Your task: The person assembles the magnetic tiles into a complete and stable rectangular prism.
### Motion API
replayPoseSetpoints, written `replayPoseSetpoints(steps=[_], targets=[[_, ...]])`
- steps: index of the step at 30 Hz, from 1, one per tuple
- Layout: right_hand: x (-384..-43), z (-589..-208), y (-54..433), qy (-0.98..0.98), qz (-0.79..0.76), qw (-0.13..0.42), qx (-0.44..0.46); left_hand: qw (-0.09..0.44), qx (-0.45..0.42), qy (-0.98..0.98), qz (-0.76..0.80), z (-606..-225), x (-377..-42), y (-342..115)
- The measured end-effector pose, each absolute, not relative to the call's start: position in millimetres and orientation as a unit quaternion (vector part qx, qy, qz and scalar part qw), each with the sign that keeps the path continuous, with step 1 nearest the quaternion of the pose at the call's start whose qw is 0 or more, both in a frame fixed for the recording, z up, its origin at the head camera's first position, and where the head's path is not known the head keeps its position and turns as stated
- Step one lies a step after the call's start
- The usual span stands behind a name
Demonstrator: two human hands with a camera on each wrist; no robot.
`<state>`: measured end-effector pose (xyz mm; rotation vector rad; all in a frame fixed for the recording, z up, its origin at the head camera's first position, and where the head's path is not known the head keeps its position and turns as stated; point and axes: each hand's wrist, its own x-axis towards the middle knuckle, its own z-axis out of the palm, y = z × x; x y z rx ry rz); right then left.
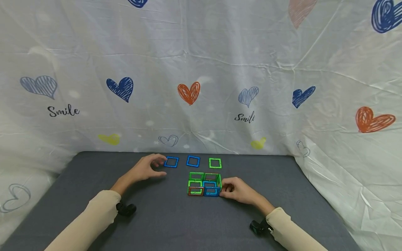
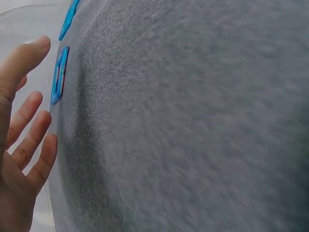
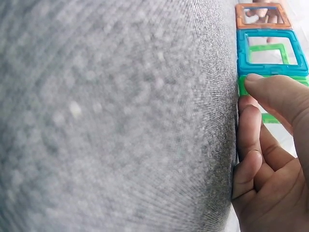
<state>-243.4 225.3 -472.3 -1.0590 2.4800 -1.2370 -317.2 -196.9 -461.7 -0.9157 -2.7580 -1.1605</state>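
Magnetic square frame tiles form a low open box in the head view, with green, blue and brownish-orange walls. My right hand is at its right side, fingers curled, holding the green side tile near its front corner with the thumb. Beside that tile in the right wrist view stand a blue tile and an orange tile. My left hand hovers with thumb and fingers spread, fingertips right at the left edge of a flat blue tile, and holds nothing.
A second blue tile and a green tile lie in a row behind the box. The grey cloth-covered table meets a white curtain printed with hearts at its back edge.
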Motion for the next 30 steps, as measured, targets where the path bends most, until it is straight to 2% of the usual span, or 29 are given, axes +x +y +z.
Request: replayPoseSetpoints(steps=[15,30], targets=[[-244.7,-472.9,224.9,0.831,-0.413,0.091,-0.360,0.002,-0.226,-0.916,-0.331,-468.3,-334.7,-178.7],[-244.1,-471.7,226.6,0.833,-0.407,0.094,-0.362,-0.003,-0.220,-0.925,-0.310,-468.5,-336.4,-173.2]])
